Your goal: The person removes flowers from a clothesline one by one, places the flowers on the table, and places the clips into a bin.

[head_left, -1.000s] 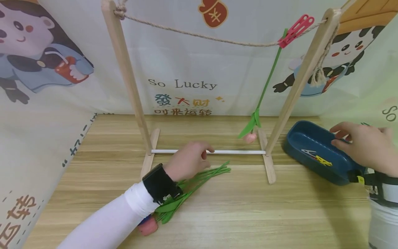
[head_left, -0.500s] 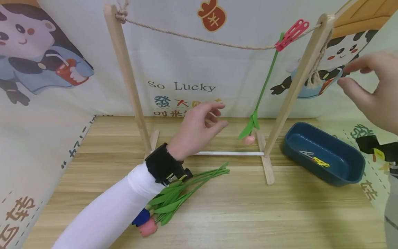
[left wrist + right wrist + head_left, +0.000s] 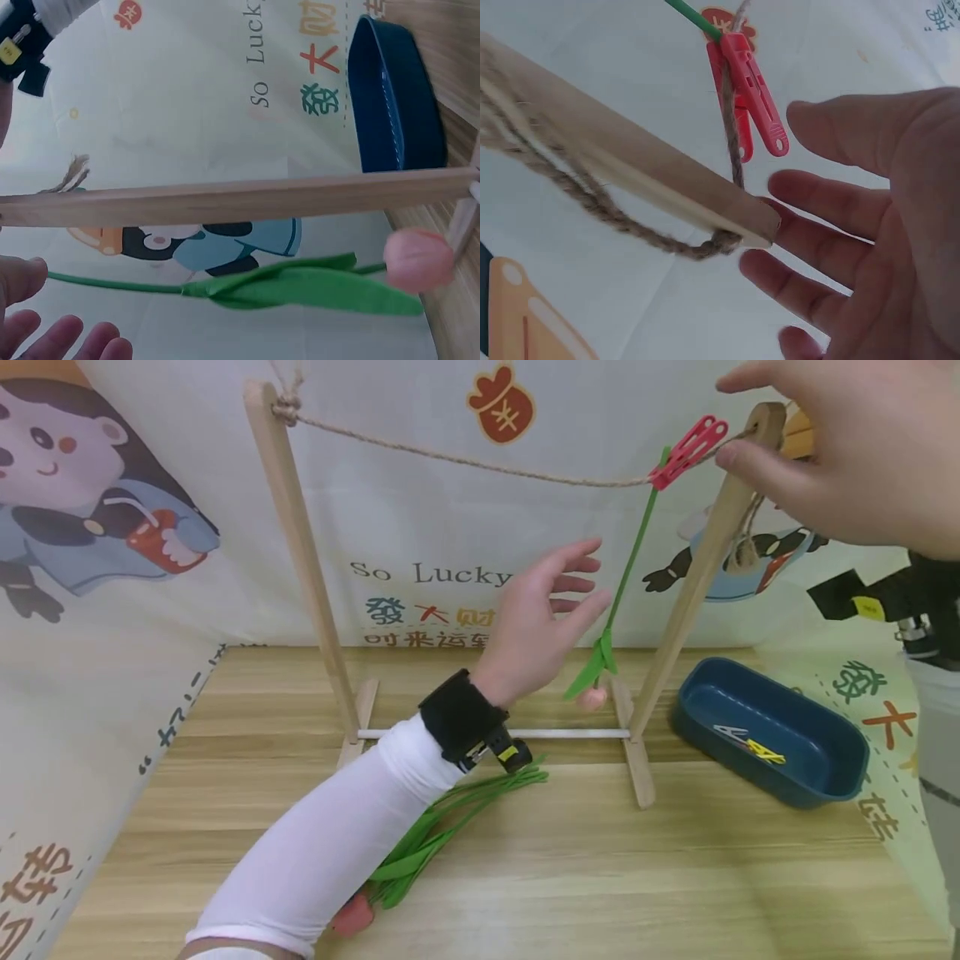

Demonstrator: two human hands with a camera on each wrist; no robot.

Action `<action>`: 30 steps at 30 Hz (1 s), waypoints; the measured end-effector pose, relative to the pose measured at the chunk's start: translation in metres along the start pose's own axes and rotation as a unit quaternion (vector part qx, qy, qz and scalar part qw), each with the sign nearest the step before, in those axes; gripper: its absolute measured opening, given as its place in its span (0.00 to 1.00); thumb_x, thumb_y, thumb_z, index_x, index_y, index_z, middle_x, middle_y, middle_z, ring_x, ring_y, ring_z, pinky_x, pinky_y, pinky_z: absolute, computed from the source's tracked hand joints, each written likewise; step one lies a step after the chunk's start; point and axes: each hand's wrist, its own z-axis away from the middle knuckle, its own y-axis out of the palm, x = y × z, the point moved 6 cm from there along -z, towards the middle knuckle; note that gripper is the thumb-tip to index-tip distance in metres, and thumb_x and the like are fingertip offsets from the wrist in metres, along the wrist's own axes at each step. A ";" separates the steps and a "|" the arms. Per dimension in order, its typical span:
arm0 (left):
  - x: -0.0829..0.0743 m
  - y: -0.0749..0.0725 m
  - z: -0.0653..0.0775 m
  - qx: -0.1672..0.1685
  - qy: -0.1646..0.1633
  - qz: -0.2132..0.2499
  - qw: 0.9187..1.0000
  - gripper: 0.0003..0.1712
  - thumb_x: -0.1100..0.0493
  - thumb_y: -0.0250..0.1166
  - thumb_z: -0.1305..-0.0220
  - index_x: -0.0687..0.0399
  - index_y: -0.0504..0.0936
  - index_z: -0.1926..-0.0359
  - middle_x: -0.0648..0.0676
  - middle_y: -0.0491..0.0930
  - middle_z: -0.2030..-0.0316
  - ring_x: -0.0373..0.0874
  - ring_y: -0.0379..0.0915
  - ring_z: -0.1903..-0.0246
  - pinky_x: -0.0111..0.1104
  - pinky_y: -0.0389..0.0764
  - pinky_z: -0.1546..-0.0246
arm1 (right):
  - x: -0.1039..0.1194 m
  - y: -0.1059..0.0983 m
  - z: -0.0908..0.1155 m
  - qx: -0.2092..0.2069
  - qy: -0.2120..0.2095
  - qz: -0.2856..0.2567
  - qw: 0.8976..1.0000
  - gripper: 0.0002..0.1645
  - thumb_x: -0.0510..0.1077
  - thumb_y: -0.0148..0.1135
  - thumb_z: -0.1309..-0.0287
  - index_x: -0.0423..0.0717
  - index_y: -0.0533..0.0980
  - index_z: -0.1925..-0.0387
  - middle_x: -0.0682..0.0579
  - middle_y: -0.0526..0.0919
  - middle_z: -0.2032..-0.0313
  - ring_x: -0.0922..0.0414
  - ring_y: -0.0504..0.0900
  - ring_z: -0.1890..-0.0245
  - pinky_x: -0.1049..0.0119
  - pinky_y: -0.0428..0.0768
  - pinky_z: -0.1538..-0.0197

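Note:
A pink artificial tulip (image 3: pixel 592 698) hangs bloom down from the rope (image 3: pixel 465 462), its green stem clipped by a red clothespin (image 3: pixel 686 453). My left hand (image 3: pixel 543 618) is beside the stem with fingers spread; in the left wrist view the thumb overlaps the tulip's stem (image 3: pixel 120 283), and whether they touch I cannot tell. Close to the clothespin, my right hand (image 3: pixel 862 460) reaches over the top of the right wooden post (image 3: pixel 701 568). Its thumb and fingers are apart around the clothespin (image 3: pixel 754 97) handles, with nothing gripped.
More tulips (image 3: pixel 442 827) lie on the table under my left forearm, mostly hidden. At the right, a blue basin (image 3: pixel 817 718) contains white and yellow clothespins (image 3: pixel 761 748). A white rod (image 3: pixel 570 734) joins the feet of the frame.
My right hand has left the basin, rising and moving left to the clothespin. My left hand has risen from above the lying tulips and moved right to the hanging stem.

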 end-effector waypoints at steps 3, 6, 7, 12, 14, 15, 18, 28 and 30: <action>0.001 0.011 -0.008 0.001 -0.005 0.009 1.000 0.29 0.64 0.68 0.26 0.60 0.75 0.27 0.58 0.83 0.41 0.42 0.82 0.47 0.29 0.83 0.47 | -0.001 0.004 -0.010 0.039 -0.012 -0.002 0.999 0.26 0.35 0.63 0.28 0.26 0.72 0.34 0.25 0.74 0.44 0.32 0.69 0.52 0.40 0.74 0.52; 0.003 0.021 -0.013 0.005 -0.019 0.013 1.000 0.28 0.65 0.68 0.26 0.60 0.76 0.28 0.58 0.84 0.42 0.41 0.83 0.48 0.27 0.83 0.49 | -0.005 0.007 -0.015 0.076 -0.016 -0.004 0.997 0.23 0.36 0.62 0.26 0.26 0.74 0.36 0.25 0.78 0.53 0.37 0.73 0.67 0.58 0.73 0.69; 0.003 0.023 -0.015 0.005 -0.023 0.013 1.000 0.27 0.65 0.68 0.26 0.60 0.77 0.29 0.58 0.84 0.42 0.41 0.83 0.49 0.26 0.83 0.49 | -0.006 0.008 -0.017 0.087 -0.014 -0.009 0.996 0.22 0.36 0.61 0.25 0.26 0.74 0.37 0.25 0.79 0.55 0.39 0.74 0.70 0.63 0.73 0.72; 0.005 0.029 -0.017 -0.001 -0.033 0.002 0.999 0.22 0.68 0.67 0.26 0.63 0.80 0.34 0.58 0.86 0.50 0.44 0.84 0.55 0.25 0.84 0.53 | -0.011 0.014 -0.020 0.114 -0.004 -0.038 0.993 0.20 0.35 0.57 0.22 0.28 0.74 0.36 0.26 0.79 0.57 0.45 0.75 0.77 0.76 0.68 0.78; 0.005 0.030 -0.017 -0.004 -0.031 -0.003 0.999 0.21 0.69 0.67 0.26 0.64 0.81 0.35 0.58 0.85 0.53 0.46 0.85 0.58 0.24 0.84 0.55 | -0.011 0.015 -0.020 0.112 -0.003 -0.043 0.993 0.19 0.35 0.57 0.22 0.27 0.75 0.37 0.27 0.78 0.57 0.46 0.74 0.79 0.77 0.67 0.78; 0.005 0.030 -0.017 -0.005 -0.029 -0.004 1.000 0.20 0.69 0.67 0.26 0.64 0.81 0.35 0.58 0.85 0.54 0.47 0.85 0.59 0.25 0.84 0.55 | -0.011 0.015 -0.019 0.111 -0.003 -0.045 0.993 0.19 0.35 0.57 0.22 0.27 0.75 0.37 0.26 0.78 0.56 0.46 0.74 0.80 0.77 0.67 0.79; 0.005 0.029 -0.016 -0.008 -0.027 -0.011 1.000 0.20 0.69 0.66 0.26 0.63 0.81 0.36 0.57 0.84 0.55 0.47 0.84 0.60 0.25 0.84 0.56 | -0.009 0.014 -0.019 0.103 -0.003 -0.050 0.993 0.18 0.34 0.56 0.22 0.27 0.75 0.39 0.26 0.78 0.55 0.47 0.73 0.81 0.78 0.66 0.79; 0.011 0.023 -0.011 -0.009 -0.047 -0.026 0.999 0.20 0.68 0.68 0.27 0.61 0.83 0.36 0.55 0.84 0.56 0.43 0.83 0.62 0.25 0.84 0.56 | 0.003 0.006 -0.014 0.021 -0.045 -0.037 0.998 0.13 0.31 0.60 0.27 0.24 0.79 0.46 0.29 0.77 0.51 0.36 0.74 0.64 0.76 0.61 0.66; 0.012 0.022 -0.008 -0.006 -0.052 -0.031 0.998 0.20 0.69 0.68 0.27 0.61 0.83 0.36 0.55 0.84 0.56 0.42 0.83 0.62 0.25 0.84 0.56 | 0.003 0.004 -0.012 0.010 -0.041 -0.036 0.998 0.13 0.30 0.60 0.27 0.24 0.79 0.47 0.29 0.77 0.50 0.36 0.73 0.62 0.71 0.62 0.63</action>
